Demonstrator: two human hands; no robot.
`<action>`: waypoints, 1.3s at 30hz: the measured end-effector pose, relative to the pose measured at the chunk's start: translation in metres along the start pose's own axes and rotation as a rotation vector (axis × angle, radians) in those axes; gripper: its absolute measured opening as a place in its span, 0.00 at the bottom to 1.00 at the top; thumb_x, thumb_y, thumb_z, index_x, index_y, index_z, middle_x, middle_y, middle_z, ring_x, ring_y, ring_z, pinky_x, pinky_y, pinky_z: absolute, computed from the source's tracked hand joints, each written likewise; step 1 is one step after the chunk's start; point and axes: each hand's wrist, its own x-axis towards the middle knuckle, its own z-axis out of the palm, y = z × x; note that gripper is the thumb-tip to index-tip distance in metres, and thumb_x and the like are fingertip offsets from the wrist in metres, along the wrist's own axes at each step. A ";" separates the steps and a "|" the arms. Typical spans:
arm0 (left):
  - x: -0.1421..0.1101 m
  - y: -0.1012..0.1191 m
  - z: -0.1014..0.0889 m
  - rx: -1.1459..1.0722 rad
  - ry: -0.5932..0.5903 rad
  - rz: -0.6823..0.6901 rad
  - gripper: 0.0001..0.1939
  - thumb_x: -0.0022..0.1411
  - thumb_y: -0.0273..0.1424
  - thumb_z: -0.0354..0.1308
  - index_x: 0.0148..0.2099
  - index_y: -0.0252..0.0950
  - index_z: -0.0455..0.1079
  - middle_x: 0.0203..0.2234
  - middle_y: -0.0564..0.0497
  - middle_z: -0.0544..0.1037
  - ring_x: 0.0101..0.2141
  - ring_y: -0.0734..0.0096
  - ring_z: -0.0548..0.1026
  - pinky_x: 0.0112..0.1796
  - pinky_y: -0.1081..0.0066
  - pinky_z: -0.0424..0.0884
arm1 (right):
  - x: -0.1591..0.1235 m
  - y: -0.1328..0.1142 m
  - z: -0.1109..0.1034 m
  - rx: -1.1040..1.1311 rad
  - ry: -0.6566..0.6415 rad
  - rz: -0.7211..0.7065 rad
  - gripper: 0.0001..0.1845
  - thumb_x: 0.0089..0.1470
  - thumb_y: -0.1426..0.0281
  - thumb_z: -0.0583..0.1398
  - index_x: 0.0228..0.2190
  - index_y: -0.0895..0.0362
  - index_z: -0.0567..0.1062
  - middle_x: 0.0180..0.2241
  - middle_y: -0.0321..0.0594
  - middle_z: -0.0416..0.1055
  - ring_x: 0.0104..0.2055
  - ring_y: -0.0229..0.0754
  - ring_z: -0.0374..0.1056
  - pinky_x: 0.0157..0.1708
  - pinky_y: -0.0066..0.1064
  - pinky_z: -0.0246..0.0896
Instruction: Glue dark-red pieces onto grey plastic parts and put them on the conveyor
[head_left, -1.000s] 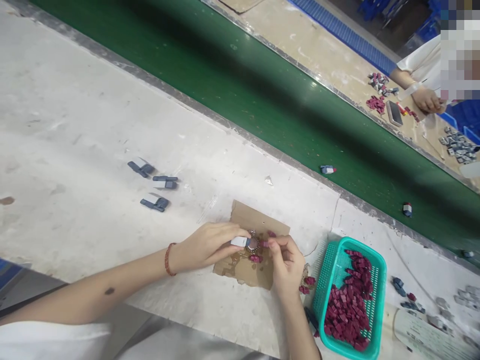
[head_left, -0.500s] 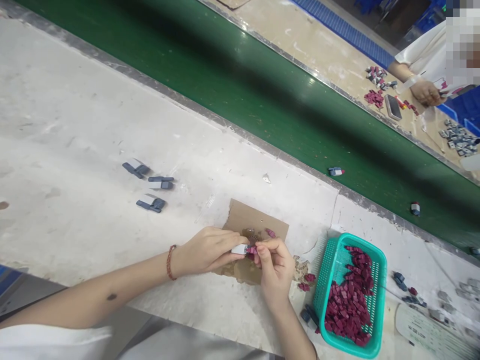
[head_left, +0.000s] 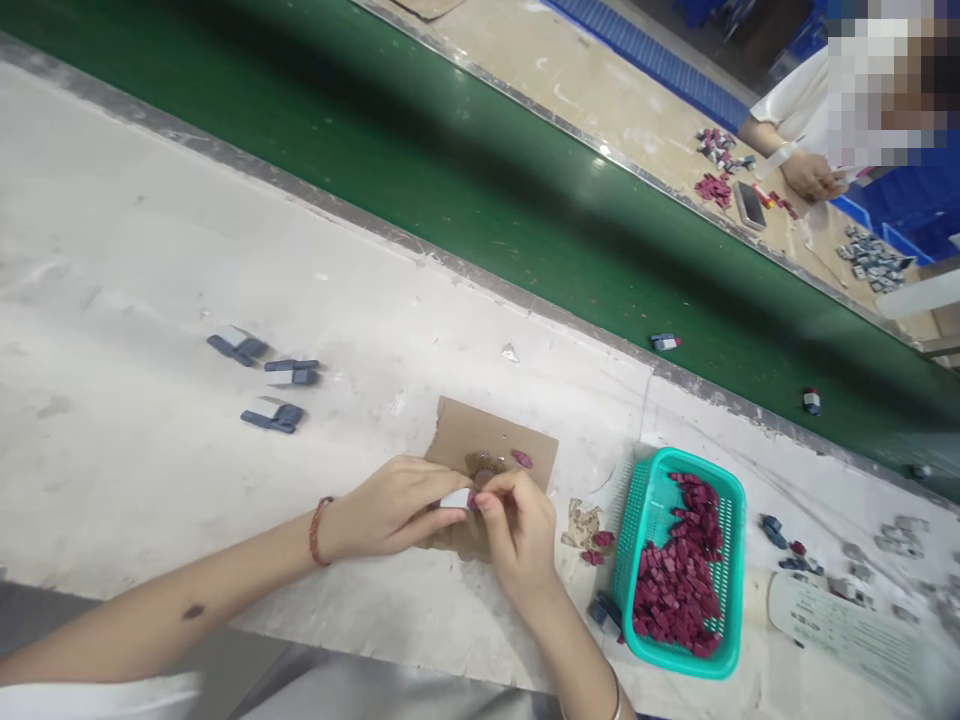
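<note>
Between thumb and fingers, my left hand (head_left: 394,505) grips a small white-and-grey plastic block (head_left: 454,498). My right hand (head_left: 517,525) pinches at the block's right end, where a bit of maroon shows; most of that maroon piece is hidden by the fingers. Both hands are over a torn piece of brown cardboard (head_left: 469,425), which has a wet-looking dark patch. One loose maroon piece (head_left: 522,459) lies on the cardboard. Right of my hands stands a turquoise basket (head_left: 738,560) holding many maroon pieces (head_left: 679,590).
Several grey-and-white blocks (head_left: 274,414) lie on the white table at left. Beyond it runs a green conveyor belt (head_left: 420,180) carrying a few blocks (head_left: 664,342). Across the belt, a co-worker's hand (head_left: 814,178) is near piles of parts. A printed card (head_left: 840,625) lies at right.
My right fingers have closed further over the maroon piece at the block's end, hiding most of it. The whole view has shifted slightly; my left hand still holds the block.
</note>
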 end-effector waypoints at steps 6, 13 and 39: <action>-0.006 0.002 -0.003 -0.129 -0.153 -0.073 0.15 0.72 0.34 0.41 0.35 0.38 0.65 0.22 0.53 0.74 0.22 0.70 0.72 0.26 0.74 0.67 | -0.004 -0.004 -0.001 -0.402 -0.095 -0.288 0.29 0.70 0.65 0.37 0.22 0.54 0.65 0.19 0.36 0.63 0.22 0.40 0.56 0.24 0.32 0.51; 0.002 0.019 -0.004 -0.194 -0.157 0.081 0.10 0.70 0.29 0.45 0.45 0.43 0.67 0.29 0.53 0.81 0.28 0.68 0.78 0.29 0.75 0.71 | -0.023 -0.029 -0.037 -0.462 -0.165 -0.204 0.25 0.69 0.64 0.42 0.24 0.54 0.68 0.22 0.38 0.67 0.25 0.41 0.59 0.23 0.33 0.50; 0.128 -0.118 -0.076 0.478 0.244 -0.365 0.19 0.67 0.37 0.45 0.53 0.33 0.67 0.54 0.38 0.67 0.58 0.53 0.59 0.59 0.52 0.55 | -0.092 0.064 -0.163 -0.768 0.008 0.109 0.11 0.59 0.64 0.54 0.31 0.50 0.76 0.35 0.42 0.75 0.38 0.50 0.73 0.36 0.40 0.70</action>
